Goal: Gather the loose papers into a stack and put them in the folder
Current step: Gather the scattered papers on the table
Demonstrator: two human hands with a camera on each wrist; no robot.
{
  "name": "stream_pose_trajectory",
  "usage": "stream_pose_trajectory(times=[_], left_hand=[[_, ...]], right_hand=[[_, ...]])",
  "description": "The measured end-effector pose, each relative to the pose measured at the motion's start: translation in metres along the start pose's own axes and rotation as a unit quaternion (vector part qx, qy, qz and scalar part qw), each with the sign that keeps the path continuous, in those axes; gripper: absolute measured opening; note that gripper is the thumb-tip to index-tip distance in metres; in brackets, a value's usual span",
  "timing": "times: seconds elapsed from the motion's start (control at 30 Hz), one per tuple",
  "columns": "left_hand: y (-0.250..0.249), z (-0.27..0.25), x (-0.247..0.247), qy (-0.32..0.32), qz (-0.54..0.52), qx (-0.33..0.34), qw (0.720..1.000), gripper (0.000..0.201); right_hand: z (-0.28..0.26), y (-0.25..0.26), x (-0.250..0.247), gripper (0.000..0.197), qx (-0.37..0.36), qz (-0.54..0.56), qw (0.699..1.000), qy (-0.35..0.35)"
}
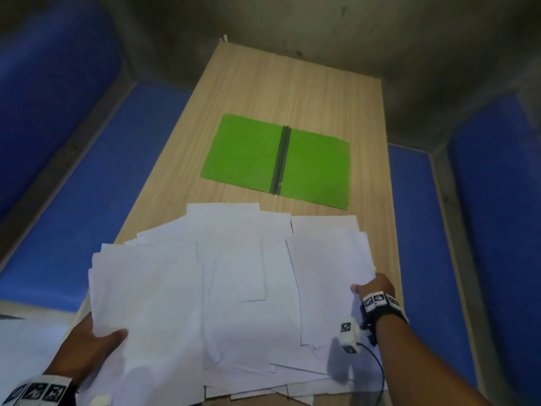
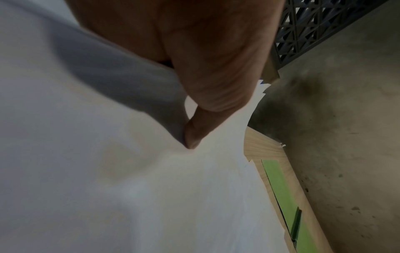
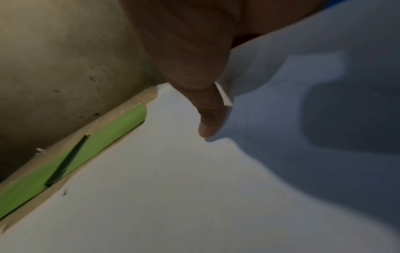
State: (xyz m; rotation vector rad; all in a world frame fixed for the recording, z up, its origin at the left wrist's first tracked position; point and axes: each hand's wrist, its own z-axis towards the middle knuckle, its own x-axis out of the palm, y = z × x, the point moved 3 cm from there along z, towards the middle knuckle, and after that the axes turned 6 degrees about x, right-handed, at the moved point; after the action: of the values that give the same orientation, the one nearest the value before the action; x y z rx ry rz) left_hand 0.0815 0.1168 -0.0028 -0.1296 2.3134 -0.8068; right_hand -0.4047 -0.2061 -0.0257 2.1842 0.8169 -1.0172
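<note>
1. Head view: papers (image 1: 228,288) fanned over the near table (image 1: 263,92), folder (image 1: 276,161) open at 12 o'clock. Left hand (image 1: 87,344) grips the 8 o'clock edge, right hand (image 1: 376,287) the 3 o'clock edge; fingers hidden underneath.
2. Left wrist: thumb (image 2: 194,131) pinches down. Blurry.
3. Right wrist: same pinch. Squeezing inward could buckle sheets or slide some off, I reckon.

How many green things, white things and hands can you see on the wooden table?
Green: 1, the open green card folder.
White: 1 loose spread of overlapping white paper sheets; single sheets cannot be counted.
Hands: 2, left hand and right hand, each gripping the paper's edge.
Total: 4.
</note>
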Motion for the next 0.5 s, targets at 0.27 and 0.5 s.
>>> stream_pose_trajectory(times=[0.27,0.5], left_hand=[[-0.008,-0.01,0.005,-0.009,-0.017,0.001,1.0,0.09],[-0.014,-0.013,0.009,-0.018,-0.026,0.014,0.999,0.07]], right_hand=[[0.014,0.001,0.004,0.078,0.007,-0.069,0.997,-0.015],[0.002,0.009,-0.011,0.045,-0.124,0.12,0.982,0.079]])
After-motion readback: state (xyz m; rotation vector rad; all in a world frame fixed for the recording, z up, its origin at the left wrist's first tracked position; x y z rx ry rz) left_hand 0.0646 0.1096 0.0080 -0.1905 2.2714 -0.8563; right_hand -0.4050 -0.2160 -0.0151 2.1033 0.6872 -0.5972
